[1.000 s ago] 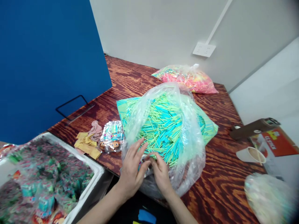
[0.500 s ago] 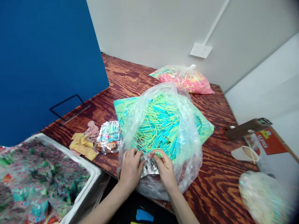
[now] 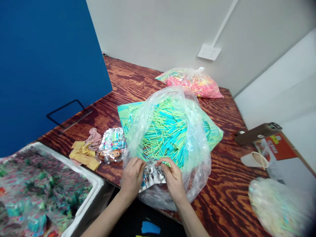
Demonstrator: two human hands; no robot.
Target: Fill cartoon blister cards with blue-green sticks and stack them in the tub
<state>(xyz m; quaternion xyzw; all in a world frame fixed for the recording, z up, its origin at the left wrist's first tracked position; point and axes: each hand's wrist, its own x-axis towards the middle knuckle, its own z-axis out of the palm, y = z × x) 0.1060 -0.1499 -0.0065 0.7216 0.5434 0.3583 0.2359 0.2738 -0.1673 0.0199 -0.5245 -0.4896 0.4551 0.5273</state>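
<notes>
Your left hand (image 3: 132, 177), spread flat on the bag a second ago, now curls shut on the left edge of the silvery packet (image 3: 151, 176), which has come down a little toward you. Your right hand (image 3: 174, 179) pinches a small bunch of green sticks (image 3: 168, 163) between thumb and fingertips, and its lower fingers seem to steady the packet's right edge; how firmly, you cannot tell from here.

The packet sits between your hands at the near lip of the clear plastic bag (image 3: 197, 171), just over the table (image 3: 229, 197) edge. By the look of it, the step in hand is bringing sticks and packet together. Any further move calls for a light, even pinch: the sticks are thin, straight and slippery, and the packet is crinkly foil-like film that buckles easily.

The bag is soft, wrinkled and loosely gaping, heaped with green and blue sticks (image 3: 168, 131) lying every way. Behind it lies a tied bag of pink sticks (image 3: 190, 82). To the left are a glossy printed packet (image 3: 112, 144), crumpled yellow and pink cloths (image 3: 84, 153), and a white tray (image 3: 96, 179) of wrapped packets. To the right stand a paper cup (image 3: 254, 159) and a red box (image 3: 278, 148). The table is dark, strongly grained wood.
</notes>
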